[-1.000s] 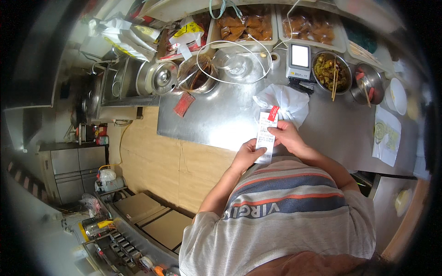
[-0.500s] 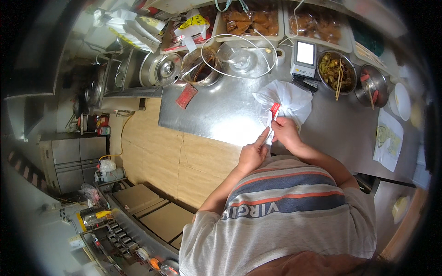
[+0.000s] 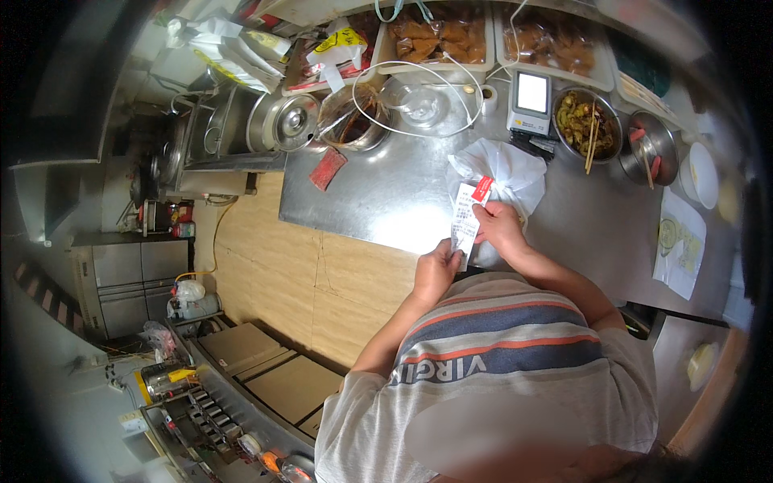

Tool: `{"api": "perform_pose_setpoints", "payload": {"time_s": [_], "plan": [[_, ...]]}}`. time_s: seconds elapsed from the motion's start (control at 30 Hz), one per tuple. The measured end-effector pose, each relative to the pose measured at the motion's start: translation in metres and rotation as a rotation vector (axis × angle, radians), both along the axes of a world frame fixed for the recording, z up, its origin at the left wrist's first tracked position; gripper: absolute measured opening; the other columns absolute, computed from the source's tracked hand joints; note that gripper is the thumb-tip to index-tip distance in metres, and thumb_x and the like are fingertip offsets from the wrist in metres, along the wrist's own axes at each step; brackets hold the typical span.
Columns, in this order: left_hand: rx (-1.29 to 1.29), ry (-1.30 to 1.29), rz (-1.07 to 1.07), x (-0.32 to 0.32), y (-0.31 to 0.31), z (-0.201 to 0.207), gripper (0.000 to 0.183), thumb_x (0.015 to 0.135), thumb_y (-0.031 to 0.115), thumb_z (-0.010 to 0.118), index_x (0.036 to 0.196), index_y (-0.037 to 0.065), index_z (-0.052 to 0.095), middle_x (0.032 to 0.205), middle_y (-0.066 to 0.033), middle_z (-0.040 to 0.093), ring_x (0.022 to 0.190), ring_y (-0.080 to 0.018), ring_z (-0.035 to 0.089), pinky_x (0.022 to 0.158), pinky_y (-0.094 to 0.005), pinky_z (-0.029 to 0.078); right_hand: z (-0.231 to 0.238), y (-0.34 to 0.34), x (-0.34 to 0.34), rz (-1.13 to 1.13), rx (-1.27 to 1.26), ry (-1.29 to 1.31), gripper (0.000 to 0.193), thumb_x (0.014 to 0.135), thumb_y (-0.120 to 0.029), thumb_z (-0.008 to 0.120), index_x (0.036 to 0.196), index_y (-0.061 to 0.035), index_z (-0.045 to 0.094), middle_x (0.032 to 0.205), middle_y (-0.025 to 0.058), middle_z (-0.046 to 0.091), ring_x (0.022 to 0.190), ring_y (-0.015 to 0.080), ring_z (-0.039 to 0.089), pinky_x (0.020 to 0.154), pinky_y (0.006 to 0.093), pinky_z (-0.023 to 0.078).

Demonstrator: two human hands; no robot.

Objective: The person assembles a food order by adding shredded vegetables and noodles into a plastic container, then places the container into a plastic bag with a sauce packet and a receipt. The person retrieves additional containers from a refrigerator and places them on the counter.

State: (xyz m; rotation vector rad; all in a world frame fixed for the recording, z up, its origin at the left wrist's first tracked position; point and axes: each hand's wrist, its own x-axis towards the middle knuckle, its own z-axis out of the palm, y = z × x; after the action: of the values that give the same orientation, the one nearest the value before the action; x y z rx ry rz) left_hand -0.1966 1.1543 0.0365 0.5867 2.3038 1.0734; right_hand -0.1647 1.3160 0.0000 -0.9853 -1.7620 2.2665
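In the left hand [image 3: 435, 272], pinching the near end of a narrow white paper slip [image 3: 465, 213] between thumb and fingers. In the right hand [image 3: 502, 229], pinching the slip's right edge farther up, with the thumb over the printed face and the other fingers partly hidden. Holding the slip between both, just far and right of the left hand and just left of the right hand. Running lengthwise from near to far, leaning slightly right at the far end, and turning the printed face up. Showing a red tag [image 3: 482, 188] at the far right corner of the slip, without revealing how it is attached. Lying just beyond, on the steel table [image 3: 386, 193]: a white plastic bag [image 3: 511, 173], partly behind the slip in this view. Standing farther off, past the bag: a device with a lit screen [image 3: 530, 101]. Resting to the right of that: a pair of chopsticks [image 3: 590, 153] across a bowl of food. Lying well to the left, near the table's edge: a red pad [image 3: 328, 169].
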Motion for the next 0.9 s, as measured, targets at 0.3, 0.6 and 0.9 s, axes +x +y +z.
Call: {"api": "perform_pose_setpoints", "payload": {"time_s": [0.3, 0.6, 0.9], "plan": [[-0.081, -0.165, 0.17, -0.005, -0.01, -0.014, 0.028, 0.077, 0.024, 0.07, 0.076, -0.002, 0.06, 0.061, -0.0056, 0.06, 0.044, -0.0079, 0.05, 0.038, -0.0222, 0.041, 0.006, 0.003, 0.002, 0.008, -0.006, -0.014, 0.029, 0.088, -0.021, 0.052, 0.082, 0.0054, 0.06, 0.068, 0.01, 0.063, 0.053, 0.0159, 0.061, 0.043, 0.0264, 0.049], [-0.058, -0.109, 0.169, -0.024, -0.025, -0.019, 0.042, 0.083, 0.043, 0.057, 0.094, 0.003, 0.063, 0.059, -0.0067, 0.061, 0.049, -0.0147, 0.059, 0.049, -0.0267, 0.046, 0.043, 0.022, 0.038, 0.065, 0.162, -0.081, 0.03, 0.089, -0.027, 0.051, 0.089, 0.0019, 0.061, 0.069, 0.0087, 0.064, 0.056, 0.0141, 0.062, 0.05, 0.0269, 0.048], [0.137, -0.006, 0.265, -0.082, 0.0, -0.006, 0.03, 0.088, 0.026, 0.054, 0.091, -0.003, 0.061, 0.063, -0.008, 0.061, 0.053, -0.0112, 0.056, 0.049, -0.0234, 0.046, 0.04, 0.05, 0.076, -0.09, 0.828, -0.03, 0.02, 0.079, -0.019, 0.064, 0.09, -0.0023, 0.059, 0.073, 0.0121, 0.06, 0.057, 0.0213, 0.059, 0.052, 0.0323, 0.046]]}}
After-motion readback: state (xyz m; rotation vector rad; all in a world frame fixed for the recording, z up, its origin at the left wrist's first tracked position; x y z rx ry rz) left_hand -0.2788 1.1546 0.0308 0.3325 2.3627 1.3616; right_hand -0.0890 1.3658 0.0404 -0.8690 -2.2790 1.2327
